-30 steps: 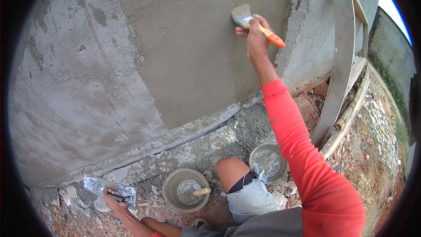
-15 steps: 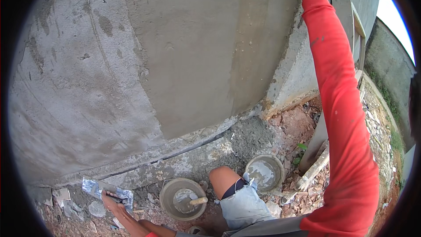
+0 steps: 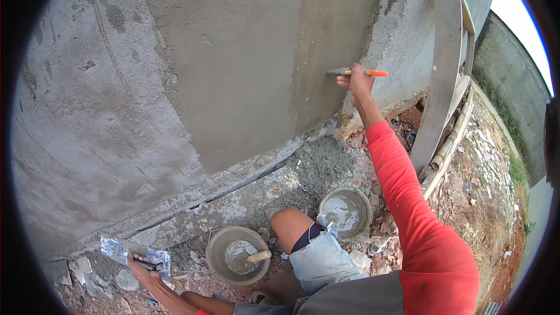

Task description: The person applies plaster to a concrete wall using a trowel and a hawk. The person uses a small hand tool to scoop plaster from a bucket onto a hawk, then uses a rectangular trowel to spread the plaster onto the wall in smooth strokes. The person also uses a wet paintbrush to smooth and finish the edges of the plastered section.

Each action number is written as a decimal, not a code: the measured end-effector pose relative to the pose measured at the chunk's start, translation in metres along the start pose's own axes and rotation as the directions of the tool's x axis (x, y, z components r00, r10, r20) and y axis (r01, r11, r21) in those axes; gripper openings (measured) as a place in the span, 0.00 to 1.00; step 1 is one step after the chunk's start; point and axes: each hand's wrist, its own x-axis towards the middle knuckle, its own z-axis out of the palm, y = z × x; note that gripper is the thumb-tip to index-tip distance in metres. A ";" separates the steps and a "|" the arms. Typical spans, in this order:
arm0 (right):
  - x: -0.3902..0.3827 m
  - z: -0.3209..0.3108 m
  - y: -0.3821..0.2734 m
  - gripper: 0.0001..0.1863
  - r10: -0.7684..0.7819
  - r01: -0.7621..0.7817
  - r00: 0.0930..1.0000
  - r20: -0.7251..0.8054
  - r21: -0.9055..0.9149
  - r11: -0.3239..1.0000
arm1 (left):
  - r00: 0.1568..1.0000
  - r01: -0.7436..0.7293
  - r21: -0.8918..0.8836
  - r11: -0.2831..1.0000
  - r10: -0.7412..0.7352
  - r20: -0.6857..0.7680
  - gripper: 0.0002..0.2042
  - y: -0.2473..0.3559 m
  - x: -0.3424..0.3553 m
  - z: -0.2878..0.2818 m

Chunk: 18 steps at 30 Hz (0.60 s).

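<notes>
My right hand (image 3: 360, 86) is closed around a paintbrush with an orange-tipped handle (image 3: 376, 73). The brush's bristles (image 3: 335, 72) meet the plastered wall (image 3: 245, 64) near its right edge, on a darker, wet-looking strip. Low on the left, my left hand (image 3: 140, 268) grips a plastering trowel (image 3: 158, 256), its flat metal blade smeared with pale mortar. Between that trowel and my bent knee stands a bucket (image 3: 214, 259), with a tool's wooden handle (image 3: 259, 255) resting in it. A second bucket (image 3: 367, 216), holding greyish-white liquid, sits beyond my knee.
Rough bare wall (image 3: 93, 105) lies left of the smooth plaster. A concrete ledge (image 3: 233, 219) runs along the wall's foot. At the right, long boards (image 3: 440, 70) lean beside the wall corner. Rubble (image 3: 105, 277) covers the ground around the buckets.
My right hand has come down from the top edge of the picture, bringing the paintbrush into sight against the wall. The left hand keeps the trowel in nearly the same place.
</notes>
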 end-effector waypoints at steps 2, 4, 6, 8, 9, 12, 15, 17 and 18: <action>0.012 0.050 -0.089 0.09 -0.210 0.209 0.975 0.067 0.021 0.978 | 1.000 0.012 0.008 1.000 -0.012 -0.016 0.12 -0.001 0.007 -0.005; 0.025 0.091 -0.184 0.11 -0.455 0.431 0.884 0.106 0.191 0.882 | 0.999 0.034 0.025 0.999 -0.033 -0.036 0.12 -0.004 0.010 -0.009; 0.008 0.121 -0.265 0.11 -0.580 0.548 0.804 0.134 0.213 0.809 | 0.999 0.014 0.006 1.000 -0.013 -0.033 0.12 -0.004 0.010 -0.010; -0.004 0.133 -0.262 0.12 -0.688 0.649 0.708 0.158 0.239 0.722 | 0.999 0.038 0.014 0.999 -0.038 -0.032 0.12 -0.002 0.000 -0.004; -0.010 0.137 -0.241 0.12 -0.662 0.609 0.736 0.142 0.289 0.739 | 0.998 0.054 0.009 0.999 -0.054 -0.026 0.12 -0.001 -0.004 -0.001; -0.037 0.137 -0.098 0.10 -0.546 0.476 0.833 0.092 0.385 0.791 | 0.999 0.043 0.030 0.999 -0.042 -0.004 0.12 0.016 -0.017 -0.011; -0.099 0.093 0.076 0.14 -0.232 0.213 0.973 0.018 0.336 0.918 | 0.998 0.018 0.020 1.000 -0.019 0.052 0.12 0.025 -0.016 -0.032; -0.134 0.058 0.180 0.15 -0.052 0.051 0.999 -0.003 0.213 0.976 | 0.998 0.007 0.053 0.999 -0.010 0.055 0.11 0.036 -0.029 -0.030; -0.153 0.044 0.224 0.14 0.056 -0.053 0.998 -0.015 0.163 0.985 | 0.996 -0.029 0.055 0.998 0.024 0.083 0.11 0.042 -0.032 -0.040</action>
